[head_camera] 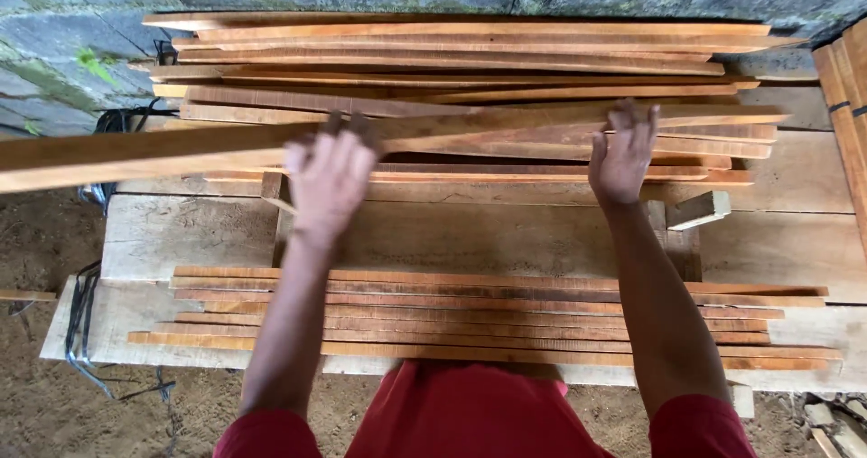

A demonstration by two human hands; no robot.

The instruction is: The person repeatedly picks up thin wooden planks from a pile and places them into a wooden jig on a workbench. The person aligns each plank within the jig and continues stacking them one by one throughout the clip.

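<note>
The left hand (327, 180) is blurred, its fingers (348, 155) spread flat and loose against the near side of a long wooden slat (181, 151), and whether they press it or only hover close cannot be told; the right hand (621, 155) has its fingers (637, 124) splayed wide too, palm toward the same slat, gripping nothing. That slat lies slanted over the far stack of slats (470, 60), its left end jutting well past the desk (506, 237) and out over the dirt floor (54, 232). With both hands open and no real hold, the slat looks likely to tip at that overhanging end, slide off the stack and drop, and splinters along its sawn edge could catch a bare palm. Beside the slat's left end a bundle of black cable (113, 119) hangs near the desk edge, where a swinging end might snag. Nearer the person than the slat, a bare strip of desk gives open room; nearer again lies the front stack of slats (488, 322), close to the desk's near edge. A small wooden block (697, 210) sits just right of the right wrist, and more boards (849, 106) crowd the right side, so the freest room is leftward.
</note>
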